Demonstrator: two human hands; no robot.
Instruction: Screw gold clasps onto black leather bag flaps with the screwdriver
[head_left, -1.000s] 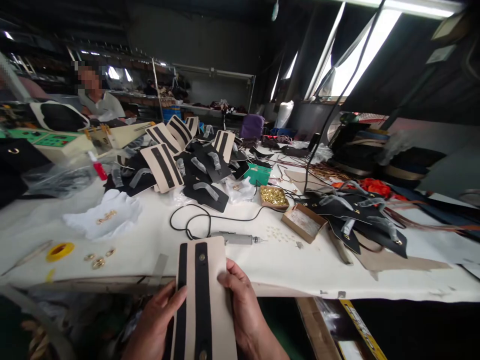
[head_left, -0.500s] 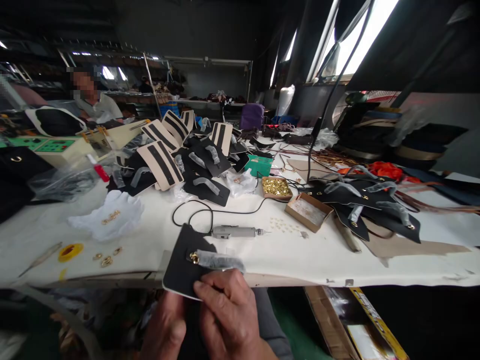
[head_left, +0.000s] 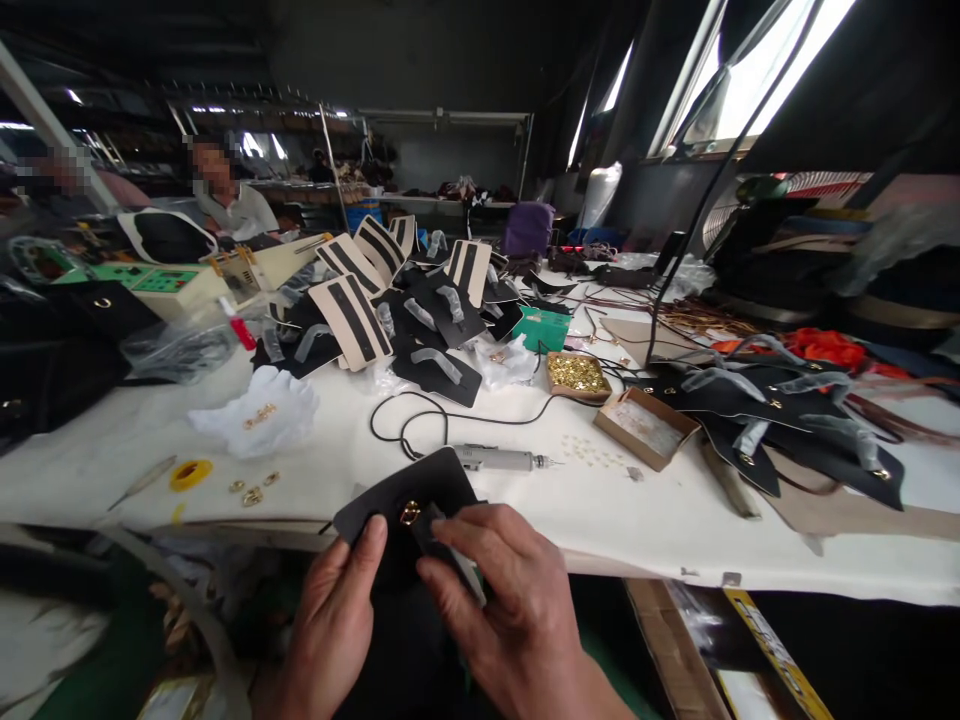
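A black leather panel (head_left: 446,478) is held just over the front edge of the table. My left hand (head_left: 337,615) grips its left side, thumb lying on the upper face and fingers underneath. A gold metal fitting (head_left: 409,513) sits on the panel, with a plastic-wrapped strap (head_left: 429,532) running from it. Between thumb and fingers, my right hand (head_left: 517,590) pinches this strap. Behind the panel, a grey electric screwdriver (head_left: 495,458) lies on the table, partly covered by the panel. The panel's underside is hidden.
Several black panels with wrapped straps (head_left: 439,365) are piled at the back. A box of gold fittings (head_left: 577,375) and a shallow cardboard box (head_left: 649,430) stand to the right. Left are yellow tape (head_left: 190,474), an awl (head_left: 142,483) and white wrapping (head_left: 285,395). A co-worker (head_left: 244,205) sits beyond.
The panel has been turned and tilted. My left thumb has come onto its upper face, while my right fingers have moved from its lower edge to the strap. The view has swung left.
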